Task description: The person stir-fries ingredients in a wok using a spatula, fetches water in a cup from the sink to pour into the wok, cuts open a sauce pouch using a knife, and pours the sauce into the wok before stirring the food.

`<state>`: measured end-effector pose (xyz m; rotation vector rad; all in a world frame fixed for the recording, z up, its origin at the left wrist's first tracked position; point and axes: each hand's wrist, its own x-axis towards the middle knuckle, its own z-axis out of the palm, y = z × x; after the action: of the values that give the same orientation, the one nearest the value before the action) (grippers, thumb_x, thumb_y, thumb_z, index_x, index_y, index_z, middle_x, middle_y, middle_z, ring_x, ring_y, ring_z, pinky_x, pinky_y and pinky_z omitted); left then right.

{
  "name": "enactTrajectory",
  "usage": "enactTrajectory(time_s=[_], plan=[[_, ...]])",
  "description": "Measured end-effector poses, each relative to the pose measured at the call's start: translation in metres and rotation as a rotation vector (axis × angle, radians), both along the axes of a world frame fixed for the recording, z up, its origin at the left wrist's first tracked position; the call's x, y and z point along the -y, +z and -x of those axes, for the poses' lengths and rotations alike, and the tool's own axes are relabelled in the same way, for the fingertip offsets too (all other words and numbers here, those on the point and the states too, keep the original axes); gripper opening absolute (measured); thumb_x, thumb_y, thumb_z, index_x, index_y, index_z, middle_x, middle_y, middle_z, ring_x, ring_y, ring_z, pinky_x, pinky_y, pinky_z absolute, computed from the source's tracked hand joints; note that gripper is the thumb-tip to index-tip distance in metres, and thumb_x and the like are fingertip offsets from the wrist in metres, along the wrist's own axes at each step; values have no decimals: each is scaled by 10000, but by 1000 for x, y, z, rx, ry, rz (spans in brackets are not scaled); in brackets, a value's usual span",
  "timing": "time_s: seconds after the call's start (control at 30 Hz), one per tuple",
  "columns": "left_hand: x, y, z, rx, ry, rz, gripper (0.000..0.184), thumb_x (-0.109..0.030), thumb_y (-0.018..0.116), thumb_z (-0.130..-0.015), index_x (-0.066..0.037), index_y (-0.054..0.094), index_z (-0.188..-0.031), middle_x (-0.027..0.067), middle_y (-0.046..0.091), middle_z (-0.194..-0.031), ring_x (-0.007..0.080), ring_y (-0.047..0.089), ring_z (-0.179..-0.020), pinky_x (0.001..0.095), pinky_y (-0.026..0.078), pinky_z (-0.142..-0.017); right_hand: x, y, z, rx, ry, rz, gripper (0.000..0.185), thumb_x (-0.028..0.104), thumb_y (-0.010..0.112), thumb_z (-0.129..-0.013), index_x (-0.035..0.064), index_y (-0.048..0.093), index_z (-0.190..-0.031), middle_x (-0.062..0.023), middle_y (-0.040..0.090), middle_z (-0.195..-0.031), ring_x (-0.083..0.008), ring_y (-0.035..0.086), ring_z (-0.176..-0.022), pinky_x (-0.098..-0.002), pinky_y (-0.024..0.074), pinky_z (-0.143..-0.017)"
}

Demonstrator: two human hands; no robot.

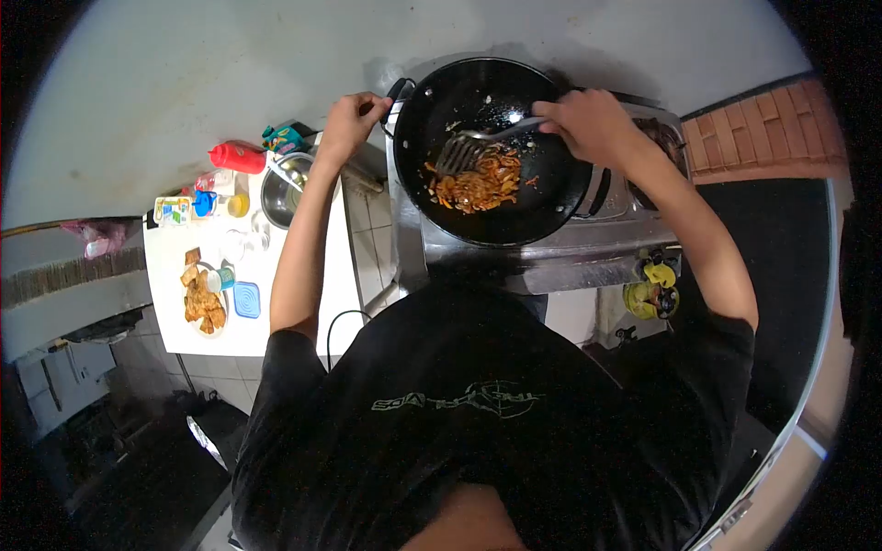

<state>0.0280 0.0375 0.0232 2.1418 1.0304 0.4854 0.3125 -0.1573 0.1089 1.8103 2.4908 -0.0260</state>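
Note:
A large black wok (542, 207) sits on the metal stove (570, 262). Browned, sliced food (482, 186) is gathered in its lower left half, with small bits stuck to the wall above. My left hand (352, 127) is closed on the wok's left handle (399, 89). In my right hand (583, 124) is the handle of a slotted spatula (459, 154), held over the wok from the right. The spatula's head touches the left part of the food. The wok's other handle (599, 193) is free at the lower right.
On the white table (276, 321) at left are a metal bowl (278, 195), a red squeeze bottle (237, 158), a plate of fried pieces (204, 308) and a blue lid (246, 299). A wall (303, 55) rises behind the stove. Yellow-green items (650, 298) are by the stove's front right.

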Motion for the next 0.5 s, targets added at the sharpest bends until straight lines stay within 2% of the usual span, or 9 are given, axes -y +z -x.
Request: enactTrajectory(time_s=[0.07, 0.2, 0.27, 0.33, 0.43, 0.5], plan=[[-4, -9, 1, 15, -3, 5, 328, -296, 636, -892, 27, 666, -846, 100, 584, -616, 144, 484, -566, 316, 428, -583, 11, 30, 20, 62, -281, 71, 131, 159, 601, -854, 88, 659, -948, -179, 660, -832, -362, 654, -784, -478, 516, -686], [-5, -16, 2, 81, -18, -1, 338, -311, 625, -896, 19, 667, -842, 97, 585, -615, 145, 488, -564, 315, 429, -583, 22, 39, 37, -49, -351, 57, 157, 154, 584, -847, 26, 674, -864, -207, 653, -827, -388, 648, -816, -487, 517, -725], [-6, -13, 3, 59, -23, -2, 340, -315, 623, -897, 17, 668, -841, 97, 586, -615, 147, 490, -562, 314, 429, -582, 27, 40, 49, -198, -353, 182, 193, 153, 577, -835, -20, 662, -841, -231, 646, -828, -422, 638, -831, -496, 514, -742], [-7, -10, 3, -28, -33, 69, 333, -286, 608, -926, 41, 669, -911, 75, 654, -723, 102, 554, -669, 267, 450, -665, 29, 33, 59, -186, -346, 177, 170, 130, 588, -808, -18, 665, -841, -245, 642, -863, -418, 644, -844, -479, 525, -741], [-13, -23, 3, 26, -40, 52, 326, -281, 608, -929, 37, 674, -908, 76, 661, -730, 97, 558, -675, 265, 454, -672, 31, 17, 62, -123, -369, 242, 161, 119, 596, -792, -18, 666, -838, -248, 645, -881, -402, 656, -831, -464, 534, -736], [-9, -18, 2, 4, -33, 37, 326, -281, 610, -929, 38, 675, -912, 73, 663, -734, 94, 561, -683, 265, 456, -674, 28, 4, 54, -125, -354, 10, 222, 162, 591, -865, -11, 634, -734, -239, 614, -742, -411, 614, -744, -494, 487, -694]])
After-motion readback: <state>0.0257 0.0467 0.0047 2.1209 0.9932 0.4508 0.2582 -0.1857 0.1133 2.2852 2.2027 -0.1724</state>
